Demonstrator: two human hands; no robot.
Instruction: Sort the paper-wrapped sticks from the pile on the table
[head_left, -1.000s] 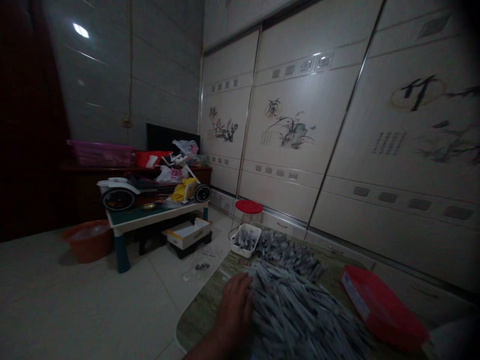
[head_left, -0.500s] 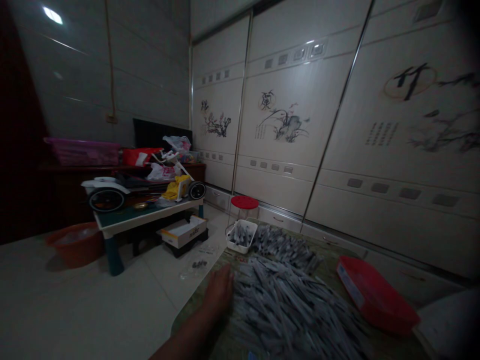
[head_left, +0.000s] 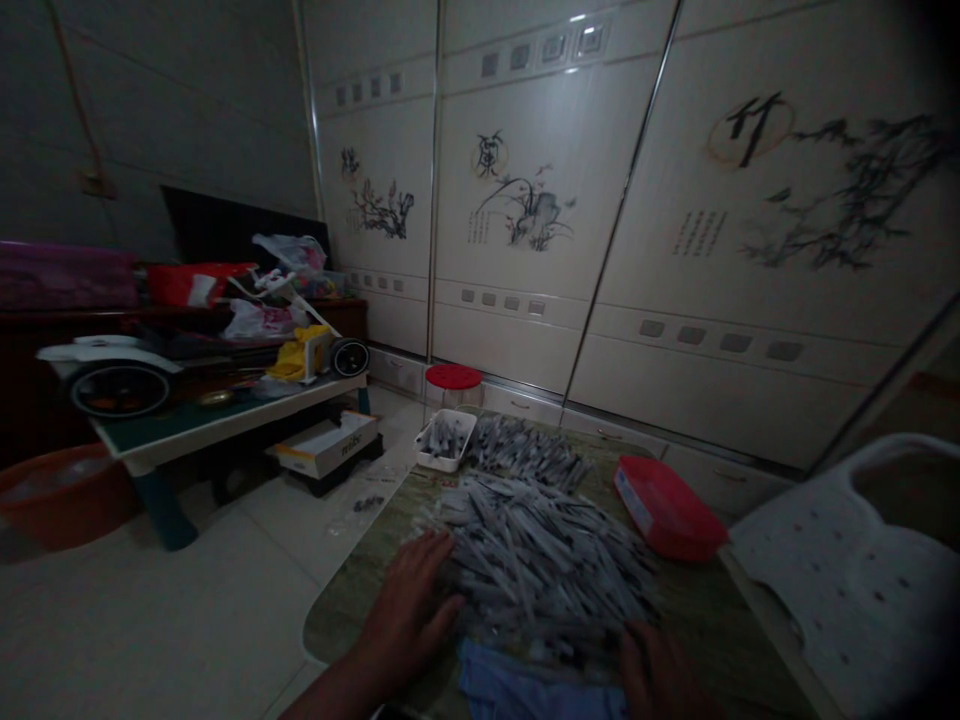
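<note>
A wide heap of thin, pen-like grey-white sticks (head_left: 540, 550) covers the middle of the green marbled table (head_left: 352, 590). My left hand (head_left: 409, 600) rests at the heap's left edge, open, its thumb apart from the fingers. At the near right edge is my right hand (head_left: 660, 670), dim and somewhat blurred, with its fingers stretched towards the sticks and nothing visible in them. Between the hands, at the near edge, lies blue cloth (head_left: 525, 685). Behind the heap is a second row of similar sticks (head_left: 525, 450), beside a white basket (head_left: 444, 440) holding more of them.
A red tray (head_left: 667, 510) sits on the table's right side. Beyond it stands a white chair (head_left: 862, 550). A red stool (head_left: 453, 377) is behind the basket. To the left are a low loaded table (head_left: 247, 410), a cardboard box (head_left: 330, 445) and an orange tub (head_left: 67, 500).
The view has swung right and down. My right hand has come into sight at the near right. My left hand, blurred before, now lies with spread fingers against the heap.
</note>
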